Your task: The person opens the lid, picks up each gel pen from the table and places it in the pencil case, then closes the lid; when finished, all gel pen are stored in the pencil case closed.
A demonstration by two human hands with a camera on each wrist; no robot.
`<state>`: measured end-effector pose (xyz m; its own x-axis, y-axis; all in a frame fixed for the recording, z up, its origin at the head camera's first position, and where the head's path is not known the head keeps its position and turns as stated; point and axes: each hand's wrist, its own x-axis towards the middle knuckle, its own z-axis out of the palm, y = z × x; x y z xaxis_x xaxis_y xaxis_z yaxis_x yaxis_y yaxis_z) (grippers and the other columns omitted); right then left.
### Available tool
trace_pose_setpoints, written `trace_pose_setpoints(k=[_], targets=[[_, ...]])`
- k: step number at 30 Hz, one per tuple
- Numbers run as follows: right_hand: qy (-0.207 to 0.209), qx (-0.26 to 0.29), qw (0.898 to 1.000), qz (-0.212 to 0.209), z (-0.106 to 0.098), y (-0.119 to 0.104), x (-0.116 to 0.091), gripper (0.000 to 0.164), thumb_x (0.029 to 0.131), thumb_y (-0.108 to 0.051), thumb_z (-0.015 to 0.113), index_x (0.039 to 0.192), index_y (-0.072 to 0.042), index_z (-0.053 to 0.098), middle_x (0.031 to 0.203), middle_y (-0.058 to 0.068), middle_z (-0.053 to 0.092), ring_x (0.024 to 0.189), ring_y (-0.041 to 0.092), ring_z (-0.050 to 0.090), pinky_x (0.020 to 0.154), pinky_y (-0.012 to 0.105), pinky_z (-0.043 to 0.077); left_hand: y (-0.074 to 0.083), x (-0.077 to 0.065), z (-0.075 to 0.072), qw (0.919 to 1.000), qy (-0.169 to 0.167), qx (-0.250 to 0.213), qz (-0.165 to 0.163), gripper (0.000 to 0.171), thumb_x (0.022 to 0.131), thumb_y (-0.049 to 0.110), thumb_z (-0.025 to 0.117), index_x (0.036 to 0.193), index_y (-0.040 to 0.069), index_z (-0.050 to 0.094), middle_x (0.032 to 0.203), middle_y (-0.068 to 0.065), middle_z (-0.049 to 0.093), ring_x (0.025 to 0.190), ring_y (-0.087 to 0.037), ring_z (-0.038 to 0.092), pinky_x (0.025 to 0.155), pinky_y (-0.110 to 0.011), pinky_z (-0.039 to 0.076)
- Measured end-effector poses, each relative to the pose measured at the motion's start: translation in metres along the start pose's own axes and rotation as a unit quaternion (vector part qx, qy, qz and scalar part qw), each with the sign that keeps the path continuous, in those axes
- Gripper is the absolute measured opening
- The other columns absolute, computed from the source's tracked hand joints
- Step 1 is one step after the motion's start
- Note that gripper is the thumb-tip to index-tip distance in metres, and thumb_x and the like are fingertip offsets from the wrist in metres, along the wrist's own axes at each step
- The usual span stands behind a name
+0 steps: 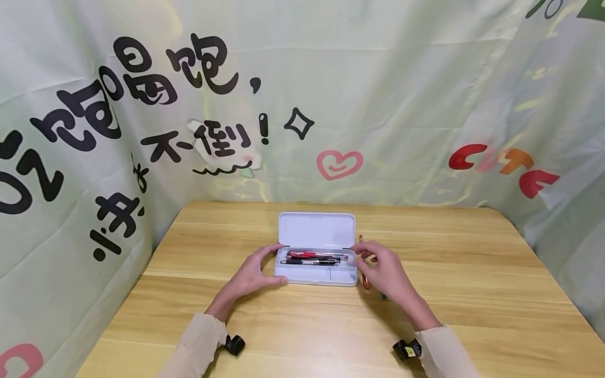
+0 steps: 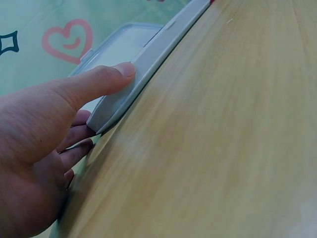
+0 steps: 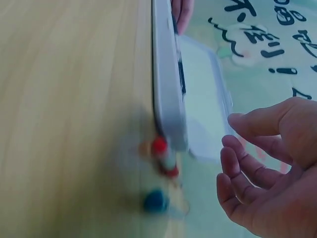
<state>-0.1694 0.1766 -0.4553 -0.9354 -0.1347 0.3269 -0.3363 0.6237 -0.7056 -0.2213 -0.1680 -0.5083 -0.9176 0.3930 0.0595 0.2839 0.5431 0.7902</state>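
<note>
A white pencil case (image 1: pixel 302 273) lies on the table with its lid (image 1: pixel 316 228) tipped back. Inside are a red pen (image 1: pixel 302 254) and black pens (image 1: pixel 309 261). My left hand (image 1: pixel 250 273) holds the case's left end; in the left wrist view its thumb (image 2: pixel 119 73) presses on the front rim, fingers round the end. My right hand (image 1: pixel 385 270) hovers at the right end, fingers loosely bent. The right wrist view shows nothing between those fingers (image 3: pixel 247 166). Beside the case lie an orange-red pen (image 1: pixel 366 283), partly hidden by that hand, and a teal-ended item (image 1: pixel 384 296).
The wood-grain table (image 1: pixel 302 331) reaches back to a pale printed curtain (image 1: pixel 402 105), which also hangs along both sides. Black wrist cameras (image 1: pixel 235 345) sit at both sleeve cuffs.
</note>
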Motion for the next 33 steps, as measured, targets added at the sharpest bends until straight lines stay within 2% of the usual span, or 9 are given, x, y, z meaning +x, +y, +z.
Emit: trace_pose_setpoints(k=[3,10,20,23,28,33], targets=[[0.008,-0.006,1.0,0.008,-0.009,0.008,-0.005,0.028,0.09,0.002,0.075,0.118,-0.001,0.072,0.109,0.014,0.072,0.093,0.027,0.067,0.08,0.048,0.058,0.0,0.0,-0.001,1.0,0.0,0.001,-0.001,0.09,0.075,0.041,0.093,0.151,0.021,0.05,0.157,-0.01,0.044,0.147,-0.036,0.036,0.117,-0.064,0.026],[0.013,-0.041,0.997,0.063,-0.027,0.025,-0.017,0.042,0.091,0.0,0.075,0.131,0.003,0.063,0.108,0.017,0.066,0.096,0.032,0.065,0.08,0.048,0.058,0.0,0.002,0.002,1.0,-0.002,-0.008,0.004,0.089,0.075,0.041,0.093,0.151,0.021,0.051,0.157,-0.01,0.044,0.147,-0.036,0.035,0.116,-0.065,0.026],[-0.074,-0.077,0.988,0.111,-0.028,0.033,-0.02,0.06,0.088,-0.008,0.08,0.14,0.007,0.055,0.105,0.016,0.063,0.088,0.026,0.06,0.075,0.041,0.054,-0.002,0.001,0.001,1.0,0.001,-0.001,0.008,0.089,0.076,0.041,0.092,0.152,0.021,0.05,0.157,-0.011,0.045,0.146,-0.038,0.036,0.115,-0.068,0.026],[-0.083,-0.084,0.985,0.122,-0.03,0.033,-0.021,0.055,0.087,-0.006,0.079,0.136,0.008,0.058,0.099,0.013,0.064,0.084,0.023,0.06,0.071,0.039,0.054,-0.002,0.001,0.001,1.0,-0.001,0.001,0.008,0.089,0.076,0.042,0.092,0.152,0.021,0.05,0.157,-0.011,0.044,0.146,-0.037,0.036,0.116,-0.067,0.026],[-0.083,-0.091,0.983,0.137,-0.034,0.036,-0.021,0.036,0.086,-0.002,0.073,0.12,0.006,0.065,0.086,0.006,0.069,0.075,0.019,0.062,0.064,0.034,0.053,0.0,0.0,0.0,1.0,-0.001,-0.003,0.005,0.089,0.075,0.041,0.092,0.151,0.021,0.05,0.157,-0.011,0.045,0.146,-0.037,0.036,0.116,-0.066,0.026],[-0.079,-0.09,0.982,0.144,-0.037,0.037,-0.023,0.029,0.084,-0.002,0.071,0.112,0.005,0.068,0.083,0.005,0.07,0.072,0.017,0.062,0.062,0.033,0.052,-0.001,-0.001,0.001,1.0,0.001,-0.003,0.009,0.088,0.076,0.041,0.092,0.151,0.021,0.051,0.156,-0.01,0.045,0.146,-0.036,0.037,0.116,-0.066,0.026]])
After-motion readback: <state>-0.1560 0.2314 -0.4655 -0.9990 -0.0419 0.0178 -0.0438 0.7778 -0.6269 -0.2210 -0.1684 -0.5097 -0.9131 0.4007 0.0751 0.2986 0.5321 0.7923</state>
